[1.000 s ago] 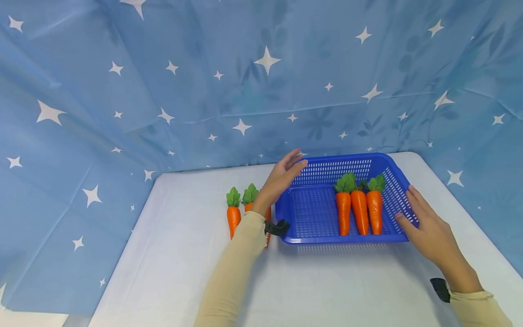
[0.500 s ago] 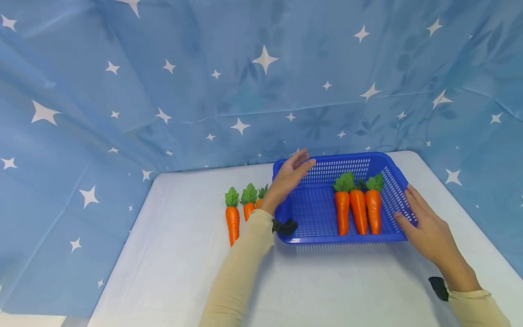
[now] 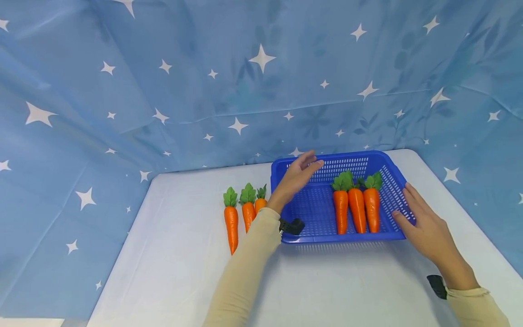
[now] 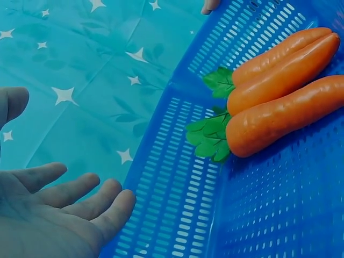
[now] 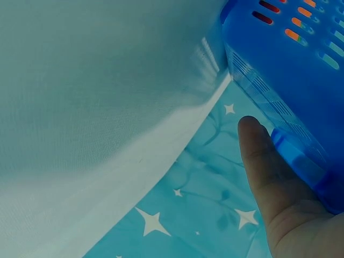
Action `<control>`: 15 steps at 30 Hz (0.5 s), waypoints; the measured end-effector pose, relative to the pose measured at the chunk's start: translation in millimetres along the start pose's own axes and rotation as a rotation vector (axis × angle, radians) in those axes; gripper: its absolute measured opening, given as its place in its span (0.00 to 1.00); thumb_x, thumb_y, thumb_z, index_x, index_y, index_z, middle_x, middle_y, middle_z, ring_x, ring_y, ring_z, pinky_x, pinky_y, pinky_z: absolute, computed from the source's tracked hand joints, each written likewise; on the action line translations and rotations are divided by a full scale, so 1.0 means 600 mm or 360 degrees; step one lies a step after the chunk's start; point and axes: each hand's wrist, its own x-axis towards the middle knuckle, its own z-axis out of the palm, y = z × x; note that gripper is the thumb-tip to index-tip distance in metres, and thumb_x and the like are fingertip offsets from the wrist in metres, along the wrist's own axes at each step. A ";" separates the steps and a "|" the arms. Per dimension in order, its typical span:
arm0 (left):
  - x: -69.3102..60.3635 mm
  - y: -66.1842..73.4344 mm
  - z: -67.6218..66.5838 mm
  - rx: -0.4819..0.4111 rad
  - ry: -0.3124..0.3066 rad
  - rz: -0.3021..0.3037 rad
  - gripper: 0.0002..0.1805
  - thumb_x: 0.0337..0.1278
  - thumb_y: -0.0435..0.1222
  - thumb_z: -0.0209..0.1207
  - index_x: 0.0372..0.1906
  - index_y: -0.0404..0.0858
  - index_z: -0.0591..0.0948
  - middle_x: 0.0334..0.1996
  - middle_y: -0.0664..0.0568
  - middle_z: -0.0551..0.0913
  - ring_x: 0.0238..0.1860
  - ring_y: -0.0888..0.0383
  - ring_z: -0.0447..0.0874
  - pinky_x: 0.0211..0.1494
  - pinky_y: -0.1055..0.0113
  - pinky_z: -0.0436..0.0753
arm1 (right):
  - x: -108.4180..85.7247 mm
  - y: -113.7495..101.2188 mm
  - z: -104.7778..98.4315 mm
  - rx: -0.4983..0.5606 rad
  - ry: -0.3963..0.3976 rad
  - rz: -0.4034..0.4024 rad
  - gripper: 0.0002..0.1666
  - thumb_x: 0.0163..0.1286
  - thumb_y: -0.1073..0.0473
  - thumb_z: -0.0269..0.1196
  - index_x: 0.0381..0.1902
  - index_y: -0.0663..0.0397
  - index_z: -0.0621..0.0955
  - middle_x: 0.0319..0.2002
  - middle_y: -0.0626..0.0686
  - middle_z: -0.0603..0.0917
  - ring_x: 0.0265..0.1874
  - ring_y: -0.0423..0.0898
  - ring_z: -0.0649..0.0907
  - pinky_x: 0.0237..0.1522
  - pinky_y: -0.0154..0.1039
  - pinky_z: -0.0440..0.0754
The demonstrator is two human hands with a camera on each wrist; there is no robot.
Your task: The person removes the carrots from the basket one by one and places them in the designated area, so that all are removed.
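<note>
Three carrots in a blue basket, a spread hand at either side.
The blue basket (image 3: pixel 313 209) sits toward the right of the white surface (image 3: pixel 184 236), with three carrots (image 3: pixel 357 211) side by side in its right half, leafy ends pointing to the far wall. The left hand (image 3: pixel 296 181) hangs over the basket's left part, its grip spread and holding nothing. The right hand (image 3: pixel 428 234) lies along the right rim, its grip spread, fingers straight, thumb apart. Left of the basket, three more carrots (image 3: pixel 248 214) lie on the surface, partly behind the left sleeve (image 3: pixel 249 263). Starry blue cloth (image 3: pixel 196 86) hangs behind.
</note>
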 end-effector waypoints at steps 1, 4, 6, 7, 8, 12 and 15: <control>0.002 -0.001 0.003 0.0001 -0.0001 -0.0007 0.38 0.78 0.55 0.59 0.85 0.48 0.65 0.79 0.51 0.71 0.79 0.53 0.67 0.77 0.50 0.72 | 0.000 0.000 0.000 -0.0001 0.0000 0.0001 0.46 0.85 0.48 0.54 0.86 0.64 0.49 0.86 0.65 0.46 0.79 0.76 0.55 0.64 0.83 0.60; 0.006 -0.001 0.010 0.0013 -0.0013 -0.0031 0.39 0.78 0.55 0.59 0.85 0.48 0.65 0.79 0.51 0.71 0.79 0.53 0.67 0.77 0.50 0.72 | 0.000 0.000 0.001 -0.0005 0.0001 0.0003 0.46 0.85 0.48 0.54 0.86 0.64 0.49 0.86 0.65 0.46 0.79 0.76 0.55 0.63 0.83 0.60; 0.007 -0.002 0.015 0.0025 -0.0017 -0.0050 0.39 0.77 0.56 0.60 0.85 0.49 0.65 0.79 0.52 0.71 0.79 0.53 0.67 0.77 0.50 0.72 | 0.000 -0.001 0.001 -0.0007 0.0001 0.0002 0.46 0.85 0.48 0.54 0.86 0.64 0.49 0.86 0.65 0.46 0.79 0.76 0.55 0.63 0.83 0.61; 0.008 -0.002 0.017 0.0034 -0.0020 -0.0056 0.39 0.77 0.56 0.60 0.85 0.49 0.65 0.78 0.52 0.71 0.79 0.53 0.67 0.77 0.50 0.72 | 0.000 -0.001 0.000 -0.0007 0.0001 0.0002 0.46 0.85 0.48 0.54 0.86 0.64 0.49 0.86 0.65 0.46 0.78 0.76 0.55 0.62 0.84 0.61; 0.009 -0.002 0.019 0.0045 -0.0020 -0.0061 0.39 0.77 0.56 0.59 0.84 0.49 0.66 0.78 0.52 0.71 0.79 0.53 0.67 0.76 0.50 0.72 | -0.001 -0.002 0.000 -0.0008 0.0000 0.0002 0.46 0.85 0.48 0.54 0.86 0.64 0.49 0.86 0.65 0.46 0.78 0.76 0.55 0.62 0.84 0.61; 0.011 -0.002 0.026 0.0055 -0.0030 -0.0071 0.39 0.76 0.56 0.60 0.84 0.48 0.66 0.78 0.51 0.72 0.78 0.53 0.67 0.76 0.51 0.73 | 0.000 -0.003 -0.001 -0.0010 -0.0001 0.0006 0.46 0.85 0.48 0.54 0.86 0.64 0.49 0.86 0.65 0.46 0.79 0.76 0.55 0.62 0.84 0.61; 0.014 -0.003 0.030 0.0059 -0.0053 -0.0090 0.40 0.76 0.56 0.61 0.85 0.47 0.65 0.78 0.50 0.71 0.79 0.53 0.67 0.77 0.50 0.72 | 0.000 -0.003 -0.001 -0.0011 0.0001 0.0009 0.46 0.85 0.48 0.54 0.86 0.64 0.49 0.86 0.65 0.46 0.79 0.76 0.55 0.62 0.84 0.61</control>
